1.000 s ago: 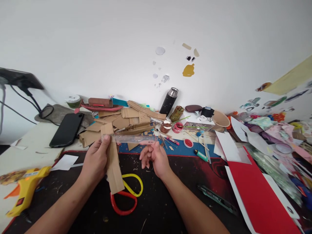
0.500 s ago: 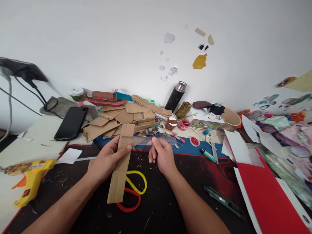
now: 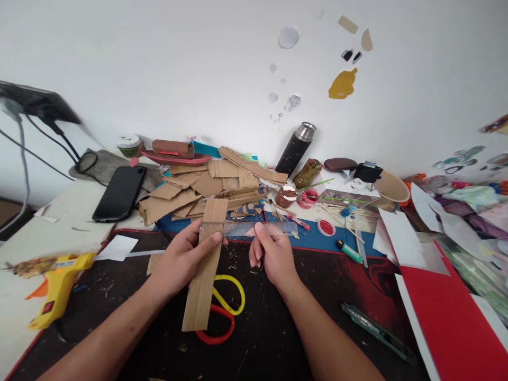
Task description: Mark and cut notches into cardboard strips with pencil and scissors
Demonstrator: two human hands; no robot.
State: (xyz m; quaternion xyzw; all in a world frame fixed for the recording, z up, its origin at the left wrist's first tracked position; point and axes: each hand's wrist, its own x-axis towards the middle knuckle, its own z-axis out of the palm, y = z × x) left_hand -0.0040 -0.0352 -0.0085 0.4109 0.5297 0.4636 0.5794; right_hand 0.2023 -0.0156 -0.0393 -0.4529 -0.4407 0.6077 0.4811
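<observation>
The dark mat (image 3: 270, 333) fills the lower middle; its red back edge runs beneath the blue sheet (image 3: 242, 239). Bare mat shows between the forearms, and the cutter (image 3: 377, 330) bounds the lower right. In the center, the cardboard pile (image 3: 190, 193) lies behind the hands. The left hand (image 3: 184, 259) clamps the cardboard strip (image 3: 203, 286), brown, creased and straight-sided, slanting over the scissors (image 3: 232, 307). Across its upper part lies the clear ruler (image 3: 242, 229), its right portion pinched by the right hand (image 3: 275, 256), thumb on top.
</observation>
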